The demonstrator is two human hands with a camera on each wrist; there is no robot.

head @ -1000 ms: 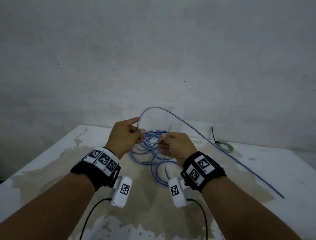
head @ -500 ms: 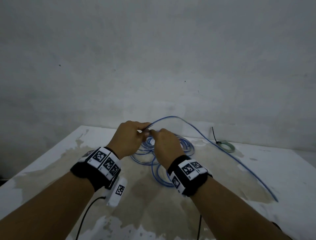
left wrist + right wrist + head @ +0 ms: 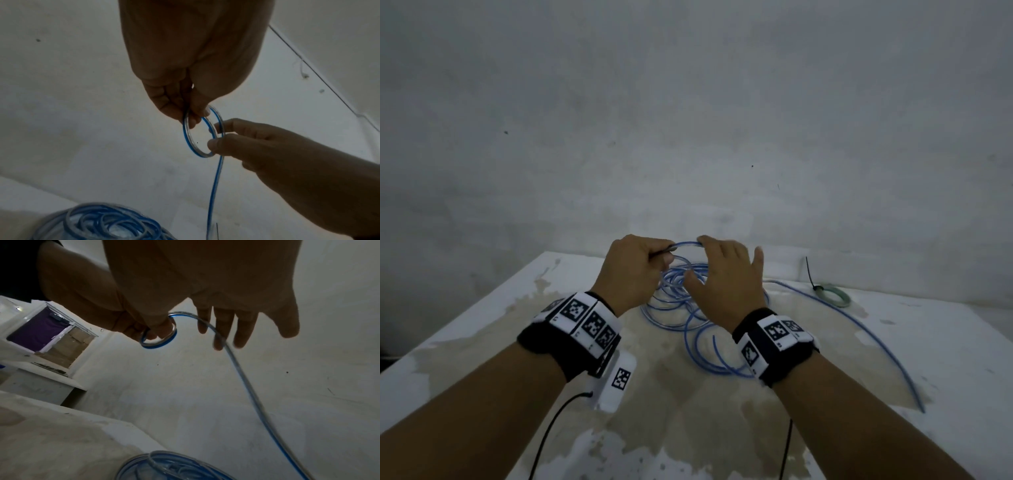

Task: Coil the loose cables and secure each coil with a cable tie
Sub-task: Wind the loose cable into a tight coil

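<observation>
Fingers of the left hand (image 3: 631, 270) pinched a small loop of blue cable (image 3: 202, 131); right hand (image 3: 726, 277) pinched it too, other fingers spread, above the table (image 3: 945, 342).

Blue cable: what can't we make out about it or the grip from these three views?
- Cable end in the left hand: head view, hidden inside the curled fingers.
- Right hand grip: head view shows only its back; left wrist view shows thumb and forefinger pinching the small loop.
- Turn count of the blue cable pile: head view, hands cover part; both wrist views cut it at the bottom edge.
- Cable tie: too small to tell whether it is fastened.
</observation>
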